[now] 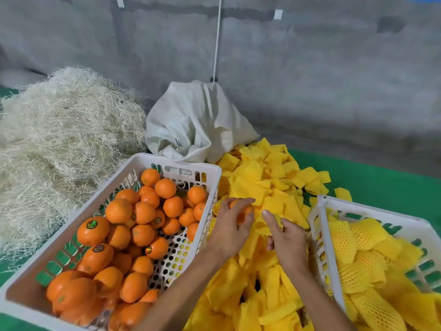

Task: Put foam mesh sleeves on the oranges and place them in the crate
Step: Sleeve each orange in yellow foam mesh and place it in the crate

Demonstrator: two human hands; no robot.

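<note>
Between two crates, left hand (235, 223) curls fingers round an orange (243, 212); right hand (285, 237) pinches a foam sleeve (274, 219).

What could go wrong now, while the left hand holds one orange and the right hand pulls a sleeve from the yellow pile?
1. The left hand holds the orange over the sleeve pile; if it slips, it may sink among the loose sleeves.
2. The right hand pinches a sleeve lying among others, so it might lift several together.
</note>
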